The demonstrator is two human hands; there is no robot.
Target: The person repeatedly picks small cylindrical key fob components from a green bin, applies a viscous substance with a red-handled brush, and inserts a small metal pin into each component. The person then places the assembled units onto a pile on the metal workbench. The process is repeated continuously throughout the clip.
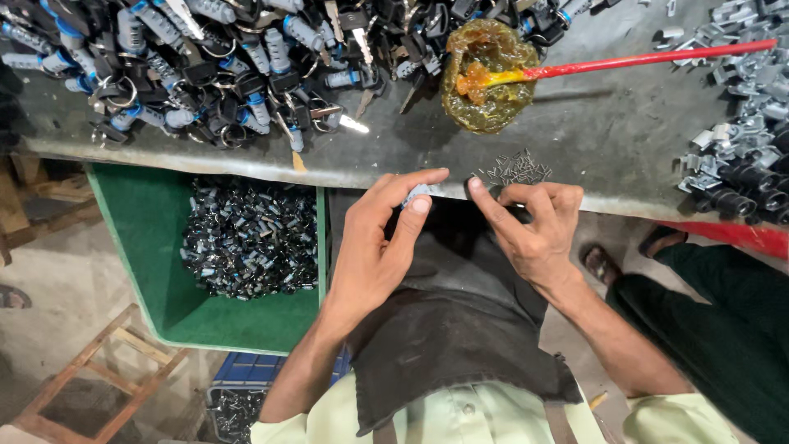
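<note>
Half-hidden grey part (415,196) in left hand (374,247) grip

Soft, even daylight fills the head view, with no hard glare. The grey bench top (608,140) is moderately bright, and the red stick (649,59) casts a faint, blurred shadow just below itself, so the light comes from above and slightly from beyond the bench. The amber grease blob (489,76) glistens a little. Under the bench the floor and the dark apron (456,329) sit dimmer. Focus is crisp at centre; the wide lens bows the bench edge and stretches the corners.
</note>
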